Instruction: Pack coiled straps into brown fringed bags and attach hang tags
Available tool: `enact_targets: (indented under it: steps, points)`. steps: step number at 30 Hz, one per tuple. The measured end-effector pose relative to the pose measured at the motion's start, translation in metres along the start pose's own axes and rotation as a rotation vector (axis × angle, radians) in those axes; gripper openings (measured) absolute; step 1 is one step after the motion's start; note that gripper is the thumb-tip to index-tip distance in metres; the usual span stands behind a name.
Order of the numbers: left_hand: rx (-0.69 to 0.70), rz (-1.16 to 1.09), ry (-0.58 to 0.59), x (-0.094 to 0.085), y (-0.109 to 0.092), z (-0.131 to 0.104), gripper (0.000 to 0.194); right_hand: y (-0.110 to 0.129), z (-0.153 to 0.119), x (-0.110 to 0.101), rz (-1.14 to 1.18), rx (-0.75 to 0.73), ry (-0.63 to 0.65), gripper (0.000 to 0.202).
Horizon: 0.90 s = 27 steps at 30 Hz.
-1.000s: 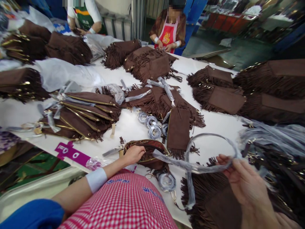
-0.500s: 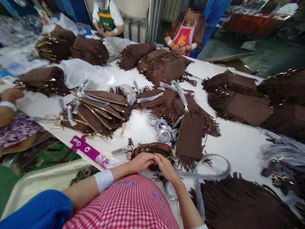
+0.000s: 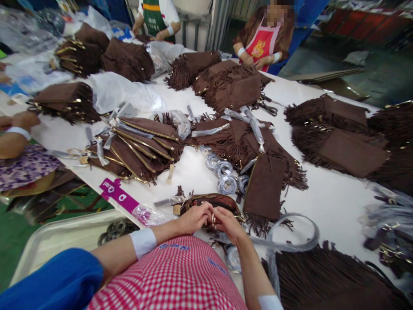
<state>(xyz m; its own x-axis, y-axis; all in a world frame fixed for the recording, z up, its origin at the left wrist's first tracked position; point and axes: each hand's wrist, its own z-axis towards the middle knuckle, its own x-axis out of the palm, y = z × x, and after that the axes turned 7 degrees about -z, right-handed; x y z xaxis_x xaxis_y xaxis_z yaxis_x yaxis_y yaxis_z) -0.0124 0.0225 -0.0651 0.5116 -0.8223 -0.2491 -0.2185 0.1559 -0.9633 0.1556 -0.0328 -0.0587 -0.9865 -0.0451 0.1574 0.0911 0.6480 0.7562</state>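
Both hands meet in front of a small brown zipped bag [image 3: 222, 201] lying close to my apron. My left hand [image 3: 195, 216] is closed, its fingertips pinched together against the right ones. Between the fingertips shows a small gold metal clasp [image 3: 213, 218], which my right hand [image 3: 227, 223] also pinches. Its exact kind is hard to make out. Wrapped in film, a grey strap [image 3: 290, 246] runs from near my right hand and loops to the right. Right of the hands lies a brown fringed pouch [image 3: 265, 186].
Brown pouches with gold zips [image 3: 135, 148] lie in a pile at left, near coiled plastic-wrapped straps [image 3: 226, 184]. A purple tag strip [image 3: 120, 197] lies by the edge. Scissors [image 3: 267, 106] rest farther back. Co-workers stand at the far side and a co-worker's hand [image 3: 26, 120] is at left.
The view has shifted slightly, so the table's contents appear farther right. My fingers have turned a little, and the gold clasp now shows between them.
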Motion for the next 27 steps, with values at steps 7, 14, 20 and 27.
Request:
enact_targets:
  steps: [7,14,20,27]
  points:
    - [-0.014,0.129,-0.071,0.003,-0.004,0.005,0.023,0.001,-0.012,0.013,0.068,-0.053,-0.033,0.050]
    - [0.032,0.713,-0.089,-0.022,-0.008,0.012,0.031,-0.006,-0.014,0.010,0.036,-0.095,-0.158,0.034]
    - [0.002,0.828,0.008,-0.026,-0.002,0.015,0.023,-0.005,-0.015,0.006,-0.030,-0.118,-0.312,0.024]
    - [0.161,0.855,0.073,-0.021,-0.002,0.021,0.015,-0.002,-0.018,0.008,-0.051,-0.110,-0.251,0.026]
